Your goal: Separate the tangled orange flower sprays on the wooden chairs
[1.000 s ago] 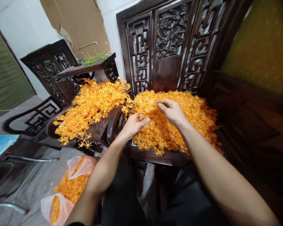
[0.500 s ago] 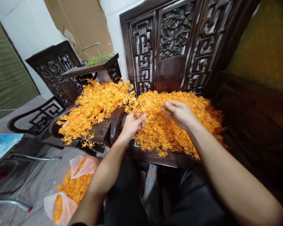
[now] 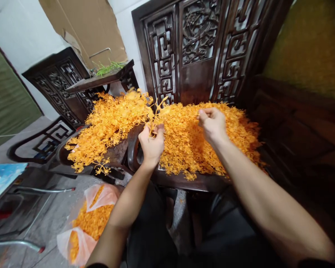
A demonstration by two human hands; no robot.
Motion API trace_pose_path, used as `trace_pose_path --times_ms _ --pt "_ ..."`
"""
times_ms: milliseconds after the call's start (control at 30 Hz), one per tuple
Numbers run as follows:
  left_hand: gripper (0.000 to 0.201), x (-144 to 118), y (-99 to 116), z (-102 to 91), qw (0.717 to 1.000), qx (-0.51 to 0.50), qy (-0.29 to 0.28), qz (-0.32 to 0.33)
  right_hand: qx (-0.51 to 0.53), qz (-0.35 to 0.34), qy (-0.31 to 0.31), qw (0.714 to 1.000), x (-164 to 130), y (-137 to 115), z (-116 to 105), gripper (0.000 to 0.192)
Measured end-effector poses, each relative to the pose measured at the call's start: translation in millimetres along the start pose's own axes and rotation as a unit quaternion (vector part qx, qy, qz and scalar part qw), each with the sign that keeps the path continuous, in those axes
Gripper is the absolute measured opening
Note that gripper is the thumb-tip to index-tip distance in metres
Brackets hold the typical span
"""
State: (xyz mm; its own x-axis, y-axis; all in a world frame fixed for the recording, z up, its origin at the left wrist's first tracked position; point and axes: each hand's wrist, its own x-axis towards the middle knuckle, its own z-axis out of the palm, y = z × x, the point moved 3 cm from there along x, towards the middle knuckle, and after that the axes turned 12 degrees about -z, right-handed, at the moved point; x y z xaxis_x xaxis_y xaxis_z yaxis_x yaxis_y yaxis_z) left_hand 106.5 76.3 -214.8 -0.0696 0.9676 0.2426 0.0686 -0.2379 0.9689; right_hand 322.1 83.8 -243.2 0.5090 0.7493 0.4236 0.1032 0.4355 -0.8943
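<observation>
**Both hands in the orange sprigs**

The left hand [image 3: 152,143] is closed round an orange sprig [image 3: 158,108], its stem standing up over the near heap [image 3: 190,141] on the carved chair seat [image 3: 184,182]. The right hand [image 3: 213,124] is curled with fingertips pinched on the heap; whether it grips anything I cannot tell. A second heap [image 3: 108,123] lies left, and a plastic bag [image 3: 86,227] sits on the floor.

hidden: chair seat [image 3: 184,181] (under orange sprigs [image 3: 190,141]) | cut off: bag [image 3: 80,238]
</observation>
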Motion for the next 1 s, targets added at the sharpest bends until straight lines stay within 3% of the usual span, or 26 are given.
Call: trace_pose_path --times_ms 33,100,167,200,367,433,500,533,600,700,767,833,933,1000 --pt "0.026 2 -1 -1.0 1.0 -0.015 -0.009 -0.014 0.008 0.007 -0.028 1.0 -2 -4 -4 0.032" --pt "0.029 5 -3 -0.2 0.998 -0.027 -0.038 -0.037 0.01 0.006 -0.151 0.988 -14 -17 0 0.032" --pt "0.029 3 -3 1.6 0.998 0.001 -0.045 -0.034 -0.048 -0.04 -0.286 0.956 -32 -33 15 0.029" --pt "0.028 1 -2 1.8 0.999 0.032 -0.035 -0.019 -0.096 -0.08 -0.314 0.941 -40 -40 22 0.025" --pt "0.022 -8 18 -6.4 0.973 0.2 0.039 0.107 -0.276 -0.302 -0.281 0.868 -71 -71 41 0.02" --pt "0.019 -4 25 -12.5 0.966 0.216 0.059 0.128 -0.27 -0.382 -0.322 0.823 -83 -80 44 0.02" --pt "0.016 6 26 -18.3 0.974 0.187 0.069 0.105 -0.235 -0.421 -0.379 0.79 -89 -83 43 0.021" --pt "0.016 11 23 -20.4 0.982 0.156 0.071 0.082 -0.218 -0.415 -0.399 0.788 -88 -81 41 0.021" --pt "0.019 19 14 -21.2 0.994 0.085 0.056 0.034 -0.21 -0.363 -0.395 0.817 -72 -65 35 0.018" --pt "0.025 19 -4 -13.0 0.999 0.021 -0.019 -0.032 -0.251 -0.277 -0.301 0.877 -31 -26 18 0.016" --pt "0.033 15 -13 -5.6 0.994 -0.005 -0.081 -0.077 -0.27 -0.239 -0.248 0.899 -7 -1 8 0.029" --pt "0.045 11 -19 -0.8 0.985 -0.039 -0.124 -0.117 -0.284 -0.218 -0.243 0.902 7 13 1 0.05" --pt "0.056 10 -20 2.6 0.974 -0.079 -0.152 -0.15 -0.292 -0.191 -0.242 0.905 12 14 -5 0.071" --pt "0.058 9 -18 5.0 0.97 -0.091 -0.161 -0.158 -0.273 -0.181 -0.197 0.924 8 3 -8 0.061"
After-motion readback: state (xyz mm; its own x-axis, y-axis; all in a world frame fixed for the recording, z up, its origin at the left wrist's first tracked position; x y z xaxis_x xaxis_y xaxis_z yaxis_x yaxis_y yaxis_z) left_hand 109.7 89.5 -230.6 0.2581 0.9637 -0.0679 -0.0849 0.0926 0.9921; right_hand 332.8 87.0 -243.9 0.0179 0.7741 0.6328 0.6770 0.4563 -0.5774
